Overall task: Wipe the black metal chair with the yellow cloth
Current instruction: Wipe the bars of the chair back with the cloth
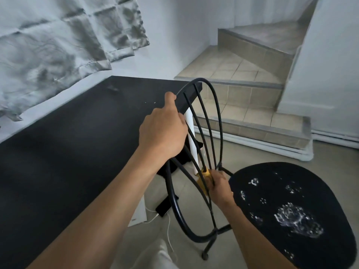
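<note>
The left hand (162, 131) has its grip closed around the upper left curve of the black metal chair (206, 121), on the hoop of the backrest, with the thumb lying along the tube and pointing toward the top of the arch. The right hand (218, 188), lower and to the right, has its grip closed on the yellow cloth (204, 176), pressing the bunched cloth against the bottom of the thin back rods where they draw together near the seat. Only a small patch of the cloth shows between the fingers and the rods.

At far left a crumpled grey sheet (54, 45) hangs against the pale wall. Below it the black counter (73, 144) stretches from the near left to the middle of the scene, and its white leg (191, 138) stands behind the backrest. Under the counter's edge a white cable (169, 228) trails over the floor beside a flat white board.

The backrest stands in the middle, its hoop and rods rising from near right toward the far corner of the counter. To the right the chair's round black seat (303, 216) carries whitish splotches and specks. One thin chair leg reaches the grey floor (250, 158) at near centre. Tiled beige steps (242, 74) climb at far right, beside a white wall.
</note>
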`<state>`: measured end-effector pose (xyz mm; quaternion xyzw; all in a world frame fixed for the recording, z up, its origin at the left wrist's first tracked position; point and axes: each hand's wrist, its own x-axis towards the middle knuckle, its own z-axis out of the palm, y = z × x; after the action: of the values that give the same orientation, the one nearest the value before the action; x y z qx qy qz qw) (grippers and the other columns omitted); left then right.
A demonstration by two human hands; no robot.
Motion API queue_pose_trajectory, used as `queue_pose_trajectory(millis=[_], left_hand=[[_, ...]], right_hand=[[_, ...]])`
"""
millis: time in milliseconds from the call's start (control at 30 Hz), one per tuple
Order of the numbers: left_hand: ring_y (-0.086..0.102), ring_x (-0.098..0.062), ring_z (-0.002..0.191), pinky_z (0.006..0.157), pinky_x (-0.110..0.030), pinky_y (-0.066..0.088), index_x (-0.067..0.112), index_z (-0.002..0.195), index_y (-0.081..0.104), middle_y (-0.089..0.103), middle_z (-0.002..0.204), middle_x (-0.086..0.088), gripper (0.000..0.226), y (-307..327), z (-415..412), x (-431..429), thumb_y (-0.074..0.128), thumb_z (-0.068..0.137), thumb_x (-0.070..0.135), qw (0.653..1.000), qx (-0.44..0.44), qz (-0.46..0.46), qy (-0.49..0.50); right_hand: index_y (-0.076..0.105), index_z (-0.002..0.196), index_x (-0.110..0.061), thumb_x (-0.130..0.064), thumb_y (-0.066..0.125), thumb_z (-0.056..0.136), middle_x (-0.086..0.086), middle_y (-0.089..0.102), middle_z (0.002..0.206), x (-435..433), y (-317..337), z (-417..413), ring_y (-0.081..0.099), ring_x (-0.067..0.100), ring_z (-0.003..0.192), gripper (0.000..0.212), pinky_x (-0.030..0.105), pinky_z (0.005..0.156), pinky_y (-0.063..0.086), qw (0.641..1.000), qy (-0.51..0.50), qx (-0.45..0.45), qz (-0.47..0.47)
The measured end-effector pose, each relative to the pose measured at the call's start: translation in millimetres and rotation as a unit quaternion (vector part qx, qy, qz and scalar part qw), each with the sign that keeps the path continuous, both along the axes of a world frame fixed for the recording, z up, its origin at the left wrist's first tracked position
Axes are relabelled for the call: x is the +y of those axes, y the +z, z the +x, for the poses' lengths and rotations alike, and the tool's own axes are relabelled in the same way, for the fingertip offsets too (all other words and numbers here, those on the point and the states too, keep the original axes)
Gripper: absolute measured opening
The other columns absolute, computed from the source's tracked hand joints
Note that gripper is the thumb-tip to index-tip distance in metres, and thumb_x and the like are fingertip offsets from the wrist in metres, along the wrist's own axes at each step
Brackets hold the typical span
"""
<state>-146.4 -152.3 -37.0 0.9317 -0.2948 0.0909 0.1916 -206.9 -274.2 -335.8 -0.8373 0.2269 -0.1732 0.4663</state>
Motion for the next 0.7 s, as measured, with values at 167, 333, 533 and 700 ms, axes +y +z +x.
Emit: queue_pose_trajectory(millis=[167,333,533,700], left_hand=[[0.047,-0.017,0.059,0.059,-0.037,0.038,0.023,0.137,0.031,0.049,0.067,-0.002,0.038,-0.2,-0.5,0.8,0.032,0.1,0.02,1.0,0.013,-0.009,0.003],[0.053,-0.021,0.061,0.057,-0.036,0.039,0.023,0.137,0.031,0.052,0.067,-0.003,0.038,-0.2,1.2,-0.1,0.032,0.099,0.019,1.0,0.018,-0.016,0.001],[0.053,-0.023,0.063,0.059,-0.038,0.042,0.022,0.136,0.03,0.051,0.067,-0.003,0.037,0.4,1.1,1.4,0.032,0.1,0.019,1.0,0.018,-0.013,-0.007],[0.054,-0.024,0.061,0.056,-0.038,0.043,0.021,0.133,0.029,0.054,0.068,-0.005,0.035,1.5,3.3,0.3,0.033,0.098,0.018,1.0,0.013,0.012,-0.01]], right_hand=[[0.064,0.116,-0.018,-0.021,0.06,0.096,-0.003,0.057,0.121,-5.7,-40.6,-9.3,0.048,0.016,0.118,0.021,0.029,0.102,0.045,0.984,0.019,0.138,-0.112],[0.062,0.119,-0.015,-0.018,0.05,0.1,0.0,0.056,0.119,-3.7,-35.8,-7.8,0.052,0.02,0.114,0.023,0.034,0.094,0.051,0.978,0.006,0.162,-0.132],[0.065,0.097,-0.024,-0.017,0.05,0.1,-0.003,0.065,0.096,-13.8,-24.2,-5.2,0.063,0.01,0.083,0.017,0.022,0.076,0.051,0.985,-0.004,0.171,0.024],[0.062,0.095,-0.018,-0.027,0.046,0.103,0.012,0.068,0.09,-20.3,8.5,-10.0,0.069,0.029,0.084,0.019,0.038,0.077,0.059,0.983,-0.07,0.062,0.159]])
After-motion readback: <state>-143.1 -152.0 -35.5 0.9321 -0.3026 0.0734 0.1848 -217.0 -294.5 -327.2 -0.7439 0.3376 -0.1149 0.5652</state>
